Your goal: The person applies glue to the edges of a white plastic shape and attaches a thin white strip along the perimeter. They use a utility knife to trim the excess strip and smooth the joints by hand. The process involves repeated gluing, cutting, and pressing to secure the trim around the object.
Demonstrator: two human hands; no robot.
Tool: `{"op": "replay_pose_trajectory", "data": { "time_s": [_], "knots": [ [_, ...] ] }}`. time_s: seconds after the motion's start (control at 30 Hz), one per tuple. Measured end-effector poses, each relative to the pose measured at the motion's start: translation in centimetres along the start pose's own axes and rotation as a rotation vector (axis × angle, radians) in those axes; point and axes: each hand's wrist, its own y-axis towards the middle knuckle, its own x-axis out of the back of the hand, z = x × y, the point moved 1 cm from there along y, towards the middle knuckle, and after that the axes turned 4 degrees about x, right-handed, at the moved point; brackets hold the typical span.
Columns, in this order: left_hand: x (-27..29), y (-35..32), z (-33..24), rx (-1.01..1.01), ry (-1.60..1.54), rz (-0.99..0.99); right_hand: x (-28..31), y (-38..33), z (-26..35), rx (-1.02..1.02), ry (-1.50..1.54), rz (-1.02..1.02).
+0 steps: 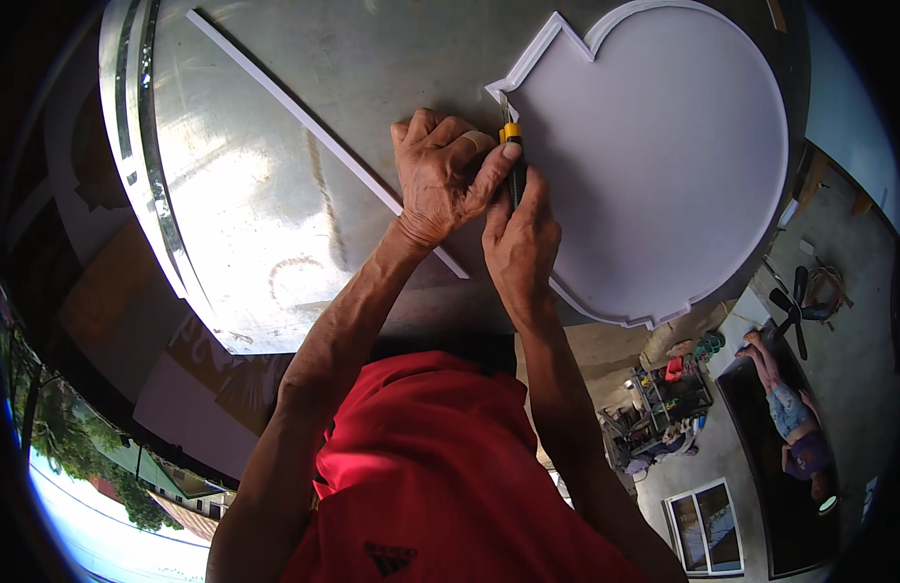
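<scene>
A utility knife (514,173) with a yellow and dark handle is in my right hand (524,243), its blade pointing away from me. The blade meets the notched edge of a large white panel (674,165) with a raised white rim, rounded at the far right. Close beside it, my left hand (440,170) is closed, with its thumb against the knife near the yellow part. A tan band wraps one left finger; the other fingertips are hidden underneath. To the left, a long narrow white strip (294,121) lies diagonally, passing beneath my left wrist.
The panel and strip rest on a shiny metal-topped table (236,214) with a bent, reflective left edge. At the lower right, beyond the table, are a cluttered rack (659,408), a dark-bladed fan (798,306), a window (705,530) and a person lying on a dark surface.
</scene>
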Motion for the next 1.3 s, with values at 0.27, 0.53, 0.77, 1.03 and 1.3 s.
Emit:
{"op": "replay_pose_trajectory", "data": {
  "time_s": [0.27,0.53,0.77,1.03,1.3],
  "knots": [
    [0.0,-0.1,0.1,0.006,0.002,0.002,-0.2,0.1,0.3,0.023,-0.063,-0.008],
    [0.6,0.1,-0.4,0.018,-0.001,0.045,-0.4,0.1,0.6,-0.022,-0.151,0.058],
    [0.5,0.0,-0.2,0.021,-0.009,0.048,-0.7,0.4,0.9,-0.044,-0.250,0.107],
    [0.2,-0.2,0.4,0.001,-0.050,0.003,-1.4,0.6,1.0,0.023,-0.441,0.115],
    [0.4,-0.4,0.9,-0.010,-0.079,0.013,-0.4,0.7,0.8,-0.060,-0.255,0.180]
  ]
}}
